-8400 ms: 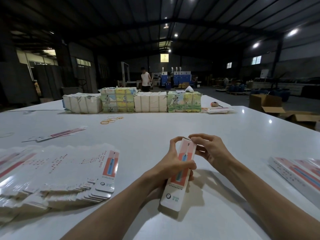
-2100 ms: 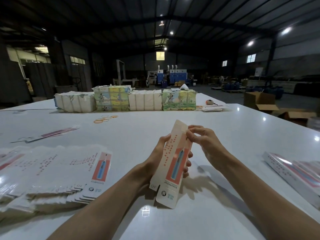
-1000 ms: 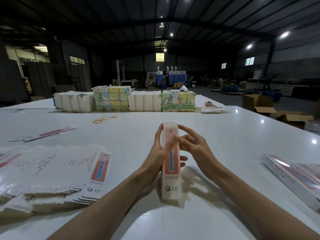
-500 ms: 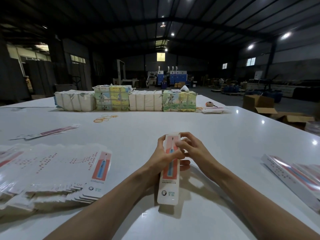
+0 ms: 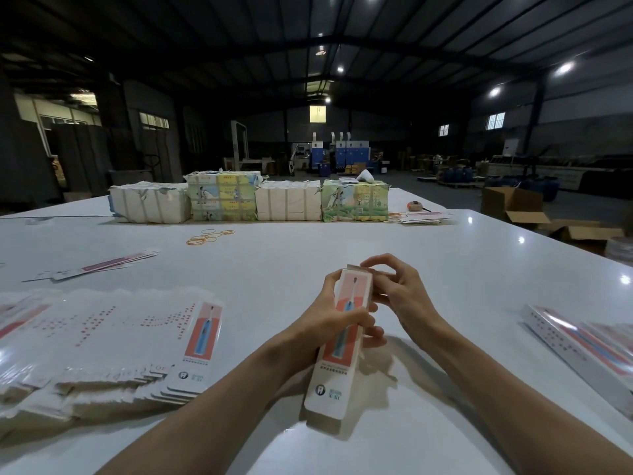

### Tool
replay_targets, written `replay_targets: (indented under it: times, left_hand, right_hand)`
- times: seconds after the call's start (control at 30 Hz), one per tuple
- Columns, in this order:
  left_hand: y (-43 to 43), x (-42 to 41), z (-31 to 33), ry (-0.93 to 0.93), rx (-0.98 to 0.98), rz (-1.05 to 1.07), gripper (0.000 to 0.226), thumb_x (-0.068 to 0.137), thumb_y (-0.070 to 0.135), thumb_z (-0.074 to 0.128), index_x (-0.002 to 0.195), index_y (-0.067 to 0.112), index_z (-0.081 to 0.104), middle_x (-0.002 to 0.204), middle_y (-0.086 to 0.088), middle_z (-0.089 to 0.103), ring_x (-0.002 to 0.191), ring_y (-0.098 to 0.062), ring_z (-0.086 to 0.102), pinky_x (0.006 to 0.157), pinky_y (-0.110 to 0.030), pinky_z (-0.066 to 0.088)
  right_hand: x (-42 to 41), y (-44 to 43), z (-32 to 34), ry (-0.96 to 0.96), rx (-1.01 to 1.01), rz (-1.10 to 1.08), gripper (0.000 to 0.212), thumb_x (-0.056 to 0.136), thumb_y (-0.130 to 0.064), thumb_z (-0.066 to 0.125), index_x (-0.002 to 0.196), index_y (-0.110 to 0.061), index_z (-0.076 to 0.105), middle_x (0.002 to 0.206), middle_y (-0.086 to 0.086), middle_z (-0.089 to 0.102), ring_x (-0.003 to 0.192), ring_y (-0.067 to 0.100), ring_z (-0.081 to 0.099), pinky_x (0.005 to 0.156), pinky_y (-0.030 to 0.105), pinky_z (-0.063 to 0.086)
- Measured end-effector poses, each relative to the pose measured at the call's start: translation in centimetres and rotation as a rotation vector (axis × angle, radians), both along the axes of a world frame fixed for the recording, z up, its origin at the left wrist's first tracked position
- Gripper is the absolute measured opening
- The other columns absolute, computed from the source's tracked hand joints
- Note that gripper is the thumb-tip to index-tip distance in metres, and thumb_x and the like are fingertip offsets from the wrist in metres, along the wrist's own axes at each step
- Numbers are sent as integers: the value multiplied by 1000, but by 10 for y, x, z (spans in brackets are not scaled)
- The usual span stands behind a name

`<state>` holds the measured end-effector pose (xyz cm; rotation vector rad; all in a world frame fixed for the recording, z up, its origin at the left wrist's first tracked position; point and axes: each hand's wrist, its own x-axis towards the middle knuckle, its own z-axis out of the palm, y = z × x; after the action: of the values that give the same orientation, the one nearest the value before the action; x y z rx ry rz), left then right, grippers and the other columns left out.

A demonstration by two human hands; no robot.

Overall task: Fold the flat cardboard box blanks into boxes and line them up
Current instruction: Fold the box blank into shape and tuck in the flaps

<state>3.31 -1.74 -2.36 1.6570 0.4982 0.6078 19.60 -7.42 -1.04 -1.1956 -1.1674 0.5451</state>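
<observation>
The left hand (image 5: pixel 329 323) wraps its fingers round the middle of a long, narrow white-and-coral cardboard box (image 5: pixel 337 368). The box is held tilted above the near middle of the white table (image 5: pixel 308 255), with its near end low over the surface. The right hand (image 5: pixel 400 296) has its fingers curled at the box's far end and pinches the end flap there. The fingers hide whether that flap is tucked in.

By my reading this box is already squared up into a tube, and closing its far end is the step in hand. The near end looks closed, though I cannot be sure. Along the right edge of the table lies a row of finished white-and-coral boxes (image 5: pixel 582 347), side by side, so part of the work is done. Much is left: a wide fanned pile of flat white-and-coral box blanks (image 5: pixel 113 337) covers the near left part of the table. A few loose flat blanks (image 5: pixel 99 265) lie further out toward the left edge.

Along the far edge stand four wrapped bundles of paper stock (image 5: pixel 250 202), with a scatter of yellow rubber bands (image 5: pixel 209 236) in front of them. A thin pile of flat cards (image 5: pixel 421 217) lies at the far right corner. Brown cardboard cartons (image 5: pixel 513 207) sit on the floor beyond the right edge. None of these lies between the held box and the finished row.
</observation>
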Motion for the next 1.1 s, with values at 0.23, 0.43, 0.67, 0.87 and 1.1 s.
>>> replay_targets:
  times: [0.23,0.43,0.67,0.87,1.1]
  left_hand:
    - [1,-3,5,-5,-15,-2,88,87,12,81,142,50,24,122,-11,61,89,-26,79,73,-35,64]
    - [5,-5,6,55,1,-27,88,84,15,82,138,54,25,123,-14,59,77,-21,77,70,-34,64]
    - [7,-6,6,117,44,12,80,80,25,83,127,60,29,117,-14,60,81,-25,79,68,-36,64]
    - [7,-8,0,90,120,56,88,77,25,85,119,72,24,115,-10,56,81,-18,78,66,-34,64]
    - [5,-10,3,47,114,20,100,78,19,86,131,74,21,119,-11,54,86,-20,78,67,-35,64]
  right_hand:
    - [-1,-7,13,180,13,110,22,108,-18,54,108,-1,68,102,14,76,100,33,77,75,38,64]
    - [2,-3,13,276,-31,52,19,101,-21,66,106,-3,69,98,12,79,97,32,78,73,41,65]
    - [2,-1,9,288,-93,114,18,100,-12,65,103,-13,83,107,12,79,100,26,77,71,34,62]
    - [5,1,10,401,-159,128,18,99,-8,67,97,-10,84,106,16,79,96,28,78,68,37,64]
    - [8,-1,12,366,-153,135,18,98,-7,66,95,-6,83,106,16,79,93,27,78,73,43,64]
